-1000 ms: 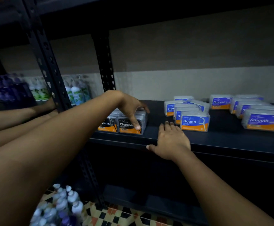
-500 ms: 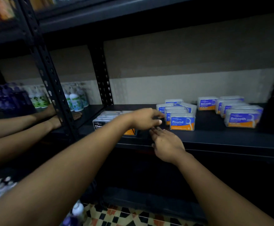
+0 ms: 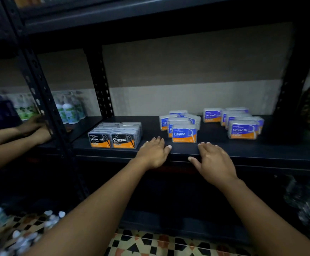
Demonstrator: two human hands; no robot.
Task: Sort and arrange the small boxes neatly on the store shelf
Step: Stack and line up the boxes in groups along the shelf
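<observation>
Three groups of small clear boxes stand on the dark shelf [image 3: 261, 150]. Black-and-orange Charcoal boxes [image 3: 113, 135] form two tidy rows at the left. Blue-and-orange Round boxes [image 3: 183, 134] sit loosely bunched in the middle. Smooth boxes [image 3: 242, 130] are at the right, slightly staggered. My left hand [image 3: 153, 153] lies flat on the shelf's front edge between the Charcoal and Round boxes, fingers apart, holding nothing. My right hand [image 3: 214, 159] rests palm down just in front and right of the front Round box, also empty.
Another person's two hands [image 3: 34, 130] reach into the neighbouring shelf bay at the left, among green and purple bottles [image 3: 67, 111]. Black perforated uprights [image 3: 45, 100] divide the bays. Bottles [image 3: 21, 233] stand low at the left, over a patterned tile floor [image 3: 159, 242].
My left hand left the Charcoal boxes and moved right, then came down flat on the shelf edge. My right hand shifted right, in front of the Round boxes. The view rose and pulled back.
</observation>
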